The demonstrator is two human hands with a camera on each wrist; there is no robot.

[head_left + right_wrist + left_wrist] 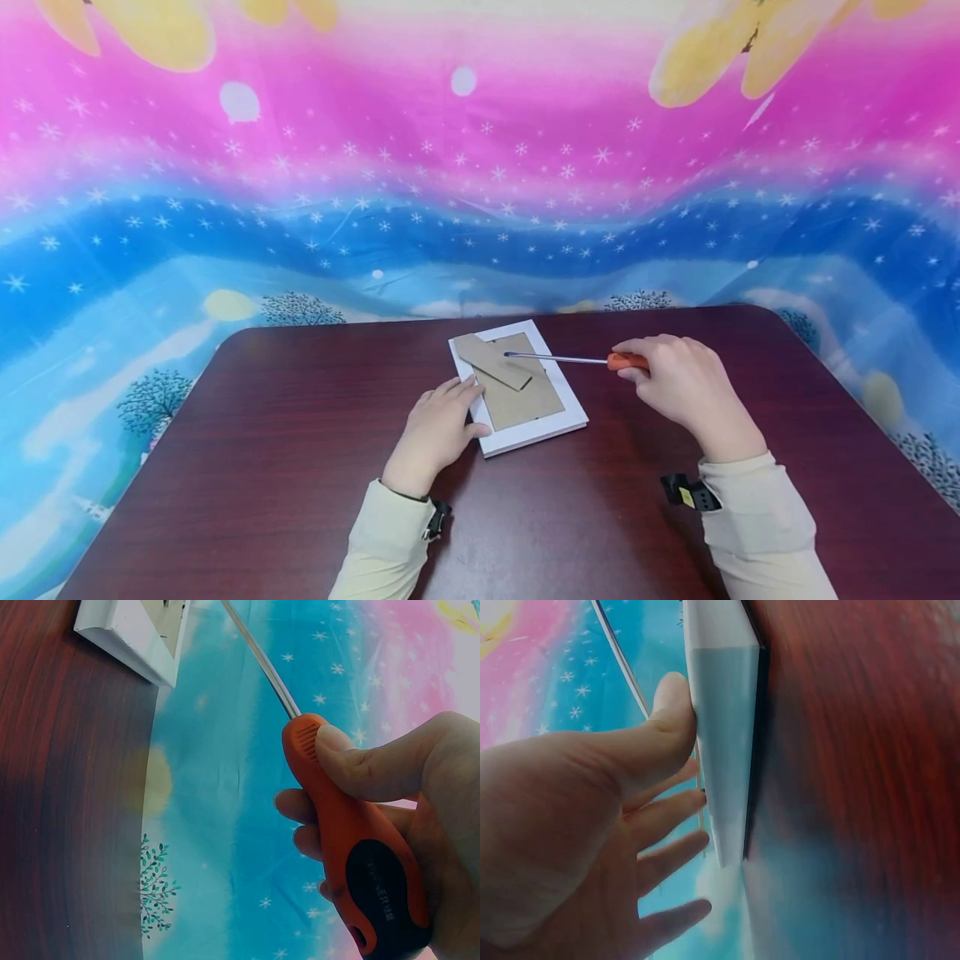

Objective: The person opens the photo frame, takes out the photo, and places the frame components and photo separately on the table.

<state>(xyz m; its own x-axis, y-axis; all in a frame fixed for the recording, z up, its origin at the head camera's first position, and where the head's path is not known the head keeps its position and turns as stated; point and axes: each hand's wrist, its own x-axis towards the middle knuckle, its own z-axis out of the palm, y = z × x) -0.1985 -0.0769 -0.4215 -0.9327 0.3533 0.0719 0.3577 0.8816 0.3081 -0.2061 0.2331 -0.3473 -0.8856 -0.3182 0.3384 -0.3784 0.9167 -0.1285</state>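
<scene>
Lettering point(379, 891) on screwdriver point(346, 825), right wrist view only

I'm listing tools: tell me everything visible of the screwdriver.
The screwdriver has a straight, shiny, metal-looking shaft and an orange handle with a ridged patch, a black inset with unreadable lettering and a hole near the end. The right hand grips the handle. Slanting down, the shaft points left over the brown backing of the white frame; whether the tip touches it is unclear.
</scene>
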